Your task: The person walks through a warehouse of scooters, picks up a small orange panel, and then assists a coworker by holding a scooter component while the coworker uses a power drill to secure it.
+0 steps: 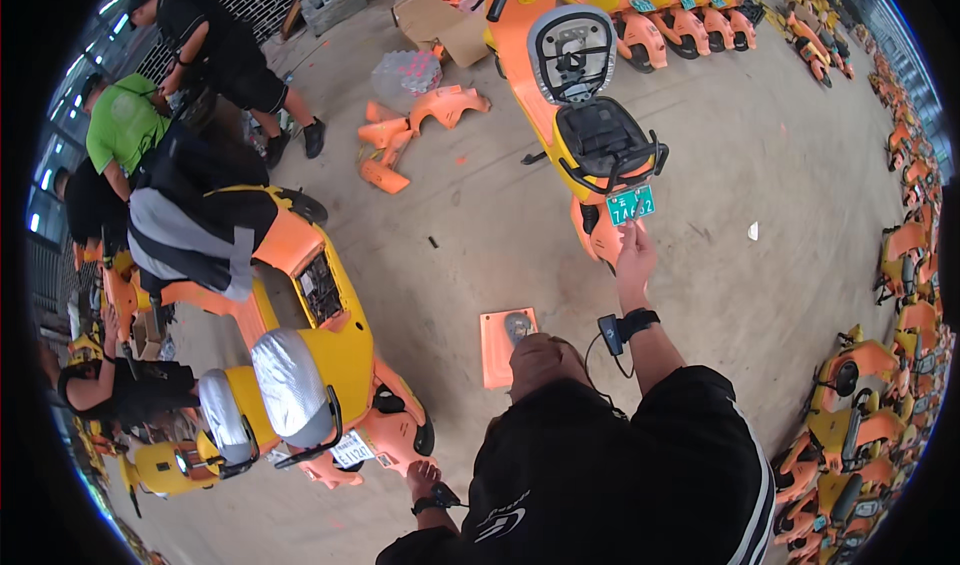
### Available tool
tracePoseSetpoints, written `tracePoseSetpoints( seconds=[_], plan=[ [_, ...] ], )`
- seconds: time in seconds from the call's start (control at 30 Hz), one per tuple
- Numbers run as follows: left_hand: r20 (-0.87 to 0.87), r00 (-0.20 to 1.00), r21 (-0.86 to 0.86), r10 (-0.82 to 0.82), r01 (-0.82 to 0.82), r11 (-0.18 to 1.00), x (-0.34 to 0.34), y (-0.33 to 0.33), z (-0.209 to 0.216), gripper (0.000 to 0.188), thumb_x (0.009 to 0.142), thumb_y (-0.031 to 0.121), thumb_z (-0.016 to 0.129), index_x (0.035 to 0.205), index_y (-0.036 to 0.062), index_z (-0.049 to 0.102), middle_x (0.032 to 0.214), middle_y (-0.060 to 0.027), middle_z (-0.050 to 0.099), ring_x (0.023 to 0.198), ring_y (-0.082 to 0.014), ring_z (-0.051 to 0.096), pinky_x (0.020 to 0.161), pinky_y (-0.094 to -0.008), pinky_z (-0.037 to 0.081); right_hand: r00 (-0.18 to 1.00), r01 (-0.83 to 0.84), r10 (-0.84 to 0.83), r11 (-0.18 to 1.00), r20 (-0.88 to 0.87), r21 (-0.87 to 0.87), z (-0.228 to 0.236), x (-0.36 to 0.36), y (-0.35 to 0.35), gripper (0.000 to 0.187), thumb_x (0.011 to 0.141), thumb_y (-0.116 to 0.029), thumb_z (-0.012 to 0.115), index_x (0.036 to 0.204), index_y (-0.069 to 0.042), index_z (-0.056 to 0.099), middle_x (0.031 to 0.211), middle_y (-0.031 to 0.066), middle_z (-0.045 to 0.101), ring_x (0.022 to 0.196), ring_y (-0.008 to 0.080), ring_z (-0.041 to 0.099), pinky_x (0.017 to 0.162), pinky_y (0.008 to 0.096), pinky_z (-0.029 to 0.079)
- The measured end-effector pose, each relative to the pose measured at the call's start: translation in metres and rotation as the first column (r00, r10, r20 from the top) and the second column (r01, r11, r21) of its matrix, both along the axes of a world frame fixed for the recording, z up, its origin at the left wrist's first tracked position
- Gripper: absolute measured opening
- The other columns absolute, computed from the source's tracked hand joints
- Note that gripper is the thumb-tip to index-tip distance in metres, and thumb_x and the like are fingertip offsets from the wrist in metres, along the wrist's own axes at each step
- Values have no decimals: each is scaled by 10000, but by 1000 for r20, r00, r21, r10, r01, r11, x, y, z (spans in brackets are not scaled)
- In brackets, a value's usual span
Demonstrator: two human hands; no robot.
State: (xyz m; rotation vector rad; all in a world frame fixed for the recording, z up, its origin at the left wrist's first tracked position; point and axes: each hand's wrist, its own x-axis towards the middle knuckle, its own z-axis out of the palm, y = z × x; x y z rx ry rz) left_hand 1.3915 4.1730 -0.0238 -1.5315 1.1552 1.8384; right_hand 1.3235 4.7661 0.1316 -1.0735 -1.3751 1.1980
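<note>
My right hand (636,255) reaches forward, its fingers closed at the lower edge of a green licence plate (630,206). The plate sits at the rear of an orange and yellow scooter (535,100), under its black seat (603,137); whether it is fastened there I cannot tell. A grey-rimmed backrest (572,55) stands up above the seat. Low at my left side, my left hand (423,479) appears loosely open with nothing visible in it. It is close to the orange rear fender (396,435) of another scooter, which carries a white licence plate (351,449).
An orange panel (495,350) with a grey object on it lies before me. Farther off are loose orange fairings (405,135) and a cardboard box (440,25). Parked scooters (850,425) line the right. Several people (125,125) are at the left.
</note>
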Motion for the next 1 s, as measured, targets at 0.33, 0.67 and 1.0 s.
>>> tracePoseSetpoints(
  seconds=[0.33, 0.67, 1.0],
  plan=[
    [-183, 842, -334, -507, 431, 838, -143, 133, 86, 171, 754, 175, 470, 856, 39, 491, 695, -68, 530, 539, -164, 503, 465, -244, 406, 992, -82, 127, 753, 21, -652, -34, -19, 103, 208, 771, -194, 503, 892, -41, 578, 758, 31, 589, 587, 85, 493, 491, 212, 360],
    [-139, 837, -166, -529, 507, 846, -131, 97, 49, 221, 771, 265, 413, 849, 75, 494, 729, -89, 548, 571, -185, 531, 461, -244, 413, 840, -194, 262, 963, 475, -189, -73, -1, 133, 297, 785, -262, 517, 707, 14, 594, 573, 32, 539, 472, 95, 456, 399, 239, 354],
    [-176, 906, 16, -384, 393, 920, -78, 56, -7, 276, 795, 294, 413, 967, 83, 455, 854, -129, 591, 724, -258, 576, 618, -343, 457, 990, -137, 138, 990, -19, 38, 64, -17, 187, 297, 825, -274, 439, 923, -30, 576, 790, 34, 574, 620, 92, 498, 476, 209, 345]
  ],
)
